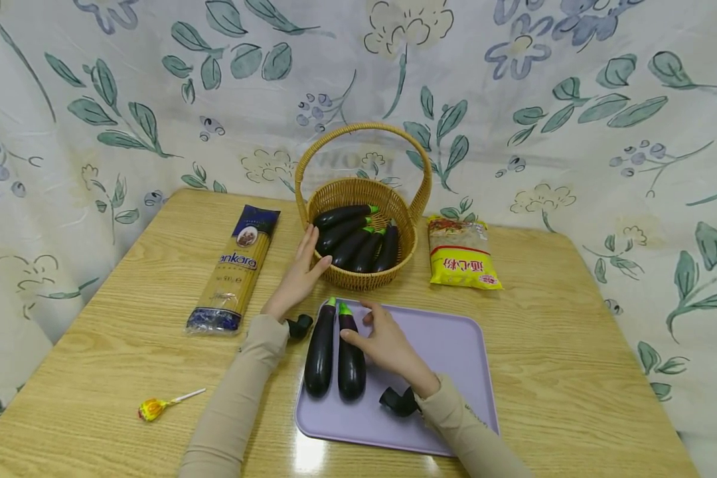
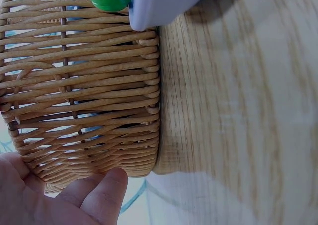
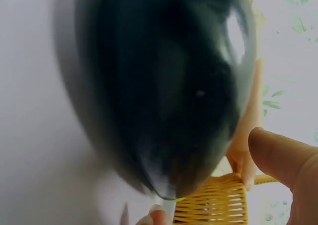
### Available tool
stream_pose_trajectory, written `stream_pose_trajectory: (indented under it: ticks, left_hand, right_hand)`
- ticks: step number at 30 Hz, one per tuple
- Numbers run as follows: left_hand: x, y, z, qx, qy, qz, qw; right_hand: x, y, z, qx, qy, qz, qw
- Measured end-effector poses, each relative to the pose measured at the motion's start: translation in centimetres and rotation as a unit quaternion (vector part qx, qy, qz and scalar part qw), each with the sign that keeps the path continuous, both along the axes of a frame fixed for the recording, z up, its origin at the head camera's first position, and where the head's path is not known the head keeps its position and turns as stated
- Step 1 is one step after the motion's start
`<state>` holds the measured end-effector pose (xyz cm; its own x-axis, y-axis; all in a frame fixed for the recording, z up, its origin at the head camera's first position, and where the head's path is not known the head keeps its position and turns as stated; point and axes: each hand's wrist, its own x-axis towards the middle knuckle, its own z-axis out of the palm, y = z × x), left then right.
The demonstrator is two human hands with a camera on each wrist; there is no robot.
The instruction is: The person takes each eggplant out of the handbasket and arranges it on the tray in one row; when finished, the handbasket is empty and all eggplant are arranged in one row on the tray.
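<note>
On the lilac tray (image 1: 454, 352) lie two dark eggplants side by side, a left one (image 1: 319, 358) and a right one (image 1: 351, 368), green stems pointing at the basket. My right hand (image 1: 391, 342) hovers around the right eggplant's upper end, thumb over it, fingers spread to its right. In the right wrist view that eggplant (image 3: 174, 86) fills the middle, and the thumb (image 3: 283, 158) stands apart from it. My left hand (image 1: 299, 279) rests with extended fingers against the wicker basket (image 1: 361, 281). The left wrist view shows its fingertips (image 2: 107, 192) at the woven wall (image 2: 99, 111).
Several eggplants (image 1: 345, 216) lie inside the tall-handled basket. A spaghetti pack (image 1: 233, 272) lies on the wooden table (image 1: 550, 345) to the left, a yellow noodle bag (image 1: 463, 255) right of the basket. A wrapped lollipop (image 1: 153, 409) is at the front left. A patterned curtain (image 1: 484, 146) hangs behind.
</note>
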<state>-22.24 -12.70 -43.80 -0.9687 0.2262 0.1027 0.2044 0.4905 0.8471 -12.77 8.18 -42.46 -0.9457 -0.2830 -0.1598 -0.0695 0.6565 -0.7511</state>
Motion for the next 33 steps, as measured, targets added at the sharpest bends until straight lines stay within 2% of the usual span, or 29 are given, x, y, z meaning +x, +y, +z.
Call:
stream_pose_trajectory:
  ticks: [11,16,24,33]
  left_hand:
    - [-0.1,0.1,0.2,-0.003,0.0,0.003,1.0]
    - [0.0,0.1,0.2,-0.001,0.002,0.0,1.0]
    - [0.0,0.1,0.3,0.003,0.001,0.002,1.0]
    - [0.0,0.1,0.0,0.004,-0.003,0.0,1.0]
  right_hand:
    - [-1.3,0.4,2.1,-0.025,-0.005,0.0,0.9997]
    - [-2.0,0.7,2.9,-0.053,-0.007,-0.002,0.9986]
    - [-3.4,1.0,4.8,-0.096,0.027,-0.013,0.9949]
    - [-5.1,1.3,5.8,-0.114,0.045,-0.031,0.992]
